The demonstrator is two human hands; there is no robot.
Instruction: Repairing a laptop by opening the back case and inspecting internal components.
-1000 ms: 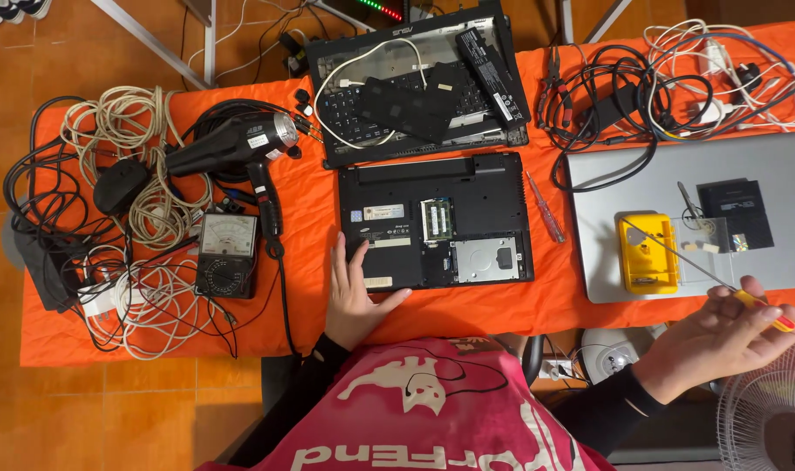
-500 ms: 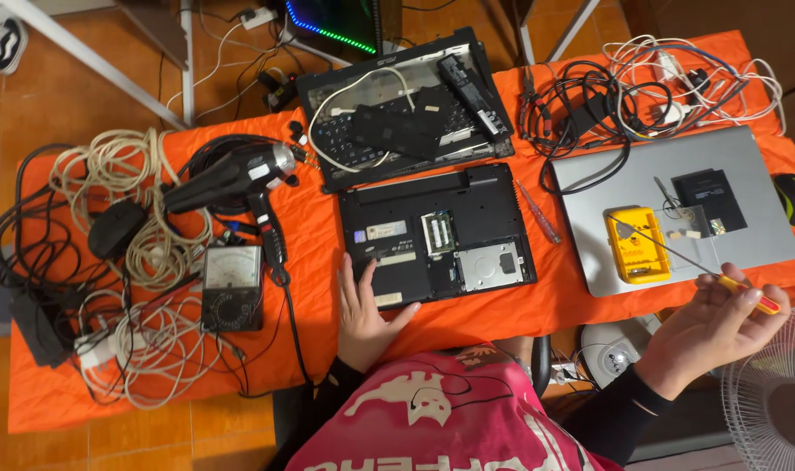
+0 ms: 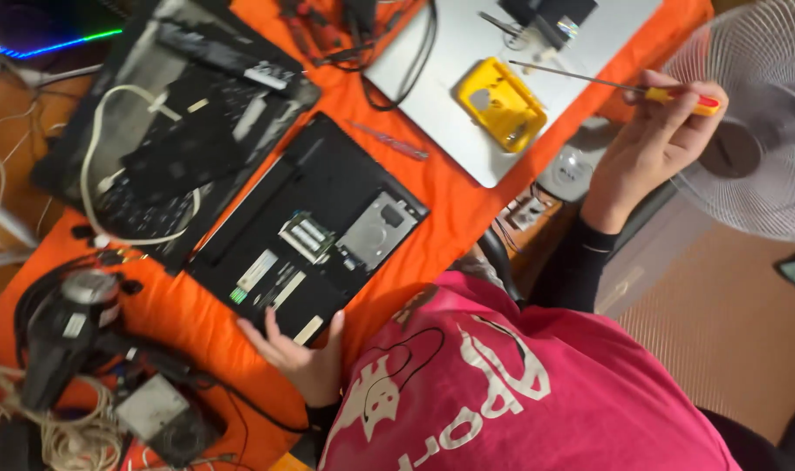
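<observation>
My left hand (image 3: 297,353) rests flat on the near corner of an upturned black laptop (image 3: 310,227) whose bottom panel is off, showing memory sticks and a silver drive. My right hand (image 3: 650,144) is off the table's right side and grips a screwdriver (image 3: 624,87) with a yellow and red handle; its thin shaft points left over a yellow case (image 3: 502,105). That case lies on a closed silver laptop (image 3: 467,61). Everything sits on an orange cloth (image 3: 441,183).
A second black laptop (image 3: 170,113) with a loosened keyboard and a white cable lies at the upper left. A black hair dryer (image 3: 61,327), a meter (image 3: 162,414) and coiled wires sit at the lower left. A white fan (image 3: 755,139) stands at the right.
The view has tilted and moved closer. My right hand with the screwdriver has lifted up and to the right, near the fan. My left hand stays on the black laptop.
</observation>
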